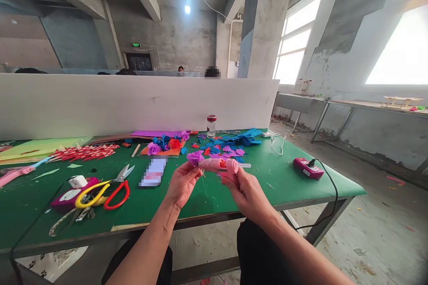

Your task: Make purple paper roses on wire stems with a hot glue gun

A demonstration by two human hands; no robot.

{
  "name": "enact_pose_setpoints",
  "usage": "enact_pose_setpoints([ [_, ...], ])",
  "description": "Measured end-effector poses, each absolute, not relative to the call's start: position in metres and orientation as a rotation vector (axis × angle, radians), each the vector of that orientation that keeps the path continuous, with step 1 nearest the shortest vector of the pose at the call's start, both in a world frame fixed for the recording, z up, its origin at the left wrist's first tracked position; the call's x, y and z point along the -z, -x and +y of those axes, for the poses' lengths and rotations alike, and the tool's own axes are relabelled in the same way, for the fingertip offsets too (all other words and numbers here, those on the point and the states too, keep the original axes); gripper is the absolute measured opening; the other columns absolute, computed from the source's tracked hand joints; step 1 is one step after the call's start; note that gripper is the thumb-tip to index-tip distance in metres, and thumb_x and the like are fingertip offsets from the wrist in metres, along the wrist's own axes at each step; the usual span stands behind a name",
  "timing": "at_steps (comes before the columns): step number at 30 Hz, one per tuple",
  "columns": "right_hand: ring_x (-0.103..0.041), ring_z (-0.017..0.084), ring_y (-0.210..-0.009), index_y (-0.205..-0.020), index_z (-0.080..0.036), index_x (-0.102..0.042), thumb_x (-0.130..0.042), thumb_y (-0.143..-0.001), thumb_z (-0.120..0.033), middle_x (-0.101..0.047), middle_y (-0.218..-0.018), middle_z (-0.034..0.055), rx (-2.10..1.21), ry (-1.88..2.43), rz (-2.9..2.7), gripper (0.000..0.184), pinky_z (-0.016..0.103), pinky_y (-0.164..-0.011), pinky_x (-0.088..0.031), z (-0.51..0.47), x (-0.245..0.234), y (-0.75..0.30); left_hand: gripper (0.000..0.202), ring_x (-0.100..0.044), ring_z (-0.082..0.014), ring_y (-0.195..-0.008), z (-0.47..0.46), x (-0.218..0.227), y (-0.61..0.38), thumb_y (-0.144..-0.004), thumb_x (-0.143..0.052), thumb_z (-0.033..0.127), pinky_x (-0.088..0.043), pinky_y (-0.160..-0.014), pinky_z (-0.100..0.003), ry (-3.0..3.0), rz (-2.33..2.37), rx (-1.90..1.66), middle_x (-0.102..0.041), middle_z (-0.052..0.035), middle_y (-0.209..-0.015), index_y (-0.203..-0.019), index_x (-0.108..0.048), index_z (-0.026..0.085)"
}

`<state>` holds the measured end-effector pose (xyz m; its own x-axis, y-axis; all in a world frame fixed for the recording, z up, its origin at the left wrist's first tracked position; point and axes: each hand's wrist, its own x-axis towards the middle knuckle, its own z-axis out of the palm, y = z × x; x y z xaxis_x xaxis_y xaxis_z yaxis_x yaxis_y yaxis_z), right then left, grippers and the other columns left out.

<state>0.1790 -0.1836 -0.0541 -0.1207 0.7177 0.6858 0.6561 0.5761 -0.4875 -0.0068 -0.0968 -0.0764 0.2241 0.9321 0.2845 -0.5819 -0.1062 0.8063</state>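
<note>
My left hand pinches a purple paper flower by its underside, above the green table. In my right hand is a pink hot glue gun, held level with a clear glue stick poking out of its back end. The gun's nozzle points left and meets or nearly meets the base of the flower; the exact contact is too small to tell. Behind my hands lie loose blue, purple and red paper petals. Finished paper flowers rest on an orange sheet to the left.
On the green table are scissors with yellow and red handles, a phone, a glass jar, two magenta power sockets with cords, and red woven paper strips. A white partition stands along the back.
</note>
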Motion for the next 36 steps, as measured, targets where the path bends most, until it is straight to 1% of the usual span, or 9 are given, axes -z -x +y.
enact_pose_setpoints([
  [6,-0.038,0.012,-0.051,-0.08,-0.022,-0.041,-0.043,-0.093,-0.03,-0.049,-0.061,-0.0034,-0.078,1.145,-1.833,0.016,0.025,-0.051,-0.027,-0.183,0.054,-0.18,0.022,-0.055,-0.0101,-0.068,-0.096,0.077,0.006,-0.064,-0.082,0.018,-0.046,-0.07,-0.026,-1.03,0.443,-1.345,-0.069,-0.0025,-0.078,-0.085,-0.076,0.017],
  [13,-0.037,0.012,-0.051,-0.08,-0.021,-0.042,-0.043,-0.093,-0.029,-0.05,-0.063,-0.0029,-0.077,1.15,-1.849,0.015,0.025,-0.051,-0.026,-0.185,0.053,-0.182,0.025,-0.056,-0.0095,-0.067,-0.096,0.077,0.007,-0.061,-0.083,0.017,-0.046,-0.07,-0.025,-1.001,0.452,-1.353,-0.07,-0.003,-0.079,-0.085,-0.076,0.016],
  [22,-0.047,0.014,-0.054,-0.084,-0.021,-0.048,-0.044,-0.092,-0.029,-0.058,-0.067,0.0001,-0.099,1.146,-1.841,0.012,0.025,-0.052,-0.029,-0.182,0.049,-0.181,0.023,-0.056,-0.0097,-0.067,-0.095,0.077,0.007,-0.063,-0.082,0.017,-0.046,-0.069,-0.024,-1.006,0.444,-1.351,-0.069,-0.0024,-0.077,-0.084,-0.075,0.016],
  [26,-0.046,0.013,-0.053,-0.087,-0.019,-0.051,-0.046,-0.092,-0.03,-0.059,-0.067,0.0007,-0.143,1.15,-1.821,0.013,0.026,-0.052,-0.031,-0.186,0.051,-0.185,0.022,-0.055,-0.0097,-0.066,-0.095,0.076,0.007,-0.062,-0.083,0.017,-0.046,-0.069,-0.025,-1.006,0.443,-1.35,-0.069,-0.0028,-0.076,-0.083,-0.075,0.016],
  [29,-0.045,0.012,-0.052,-0.094,-0.019,-0.055,-0.046,-0.092,-0.034,-0.062,-0.07,0.0017,-0.326,1.101,-1.727,0.018,0.025,-0.051,-0.033,-0.187,0.049,-0.188,0.02,-0.056,-0.0101,-0.066,-0.095,0.076,0.007,-0.062,-0.083,0.017,-0.046,-0.068,-0.024,-0.987,0.437,-1.347,-0.068,-0.003,-0.073,-0.08,-0.075,0.015],
  [31,-0.044,0.011,-0.05,-0.095,-0.019,-0.057,-0.047,-0.091,-0.042,-0.061,-0.069,0.0017,-0.523,1.037,-1.625,0.025,0.025,-0.048,-0.034,-0.185,0.047,-0.188,0.02,-0.057,-0.0103,-0.067,-0.096,0.076,0.006,-0.062,-0.083,0.017,-0.045,-0.068,-0.024,-0.972,0.432,-1.343,-0.067,-0.0033,-0.073,-0.08,-0.075,0.014],
  [34,-0.04,0.01,-0.045,-0.092,-0.019,-0.058,-0.052,-0.087,-0.053,-0.053,-0.059,-0.0024,-0.838,0.945,-1.438,0.035,0.024,-0.045,-0.035,-0.179,0.044,-0.187,0.023,-0.057,-0.0103,-0.068,-0.097,0.076,0.006,-0.061,-0.084,0.017,-0.046,-0.069,-0.024,-0.955,0.431,-1.332,-0.067,-0.0036,-0.075,-0.082,-0.075,0.014],
  [36,-0.036,0.008,-0.043,-0.093,-0.02,-0.057,-0.057,-0.083,-0.056,-0.049,-0.055,-0.0055,-1.015,0.898,-1.327,0.038,0.023,-0.044,-0.035,-0.176,0.042,-0.186,0.024,-0.057,-0.0105,-0.069,-0.097,0.075,0.005,-0.061,-0.084,0.017,-0.046,-0.069,-0.024,-0.948,0.428,-1.329,-0.067,-0.0034,-0.075,-0.083,-0.075,0.014],
])
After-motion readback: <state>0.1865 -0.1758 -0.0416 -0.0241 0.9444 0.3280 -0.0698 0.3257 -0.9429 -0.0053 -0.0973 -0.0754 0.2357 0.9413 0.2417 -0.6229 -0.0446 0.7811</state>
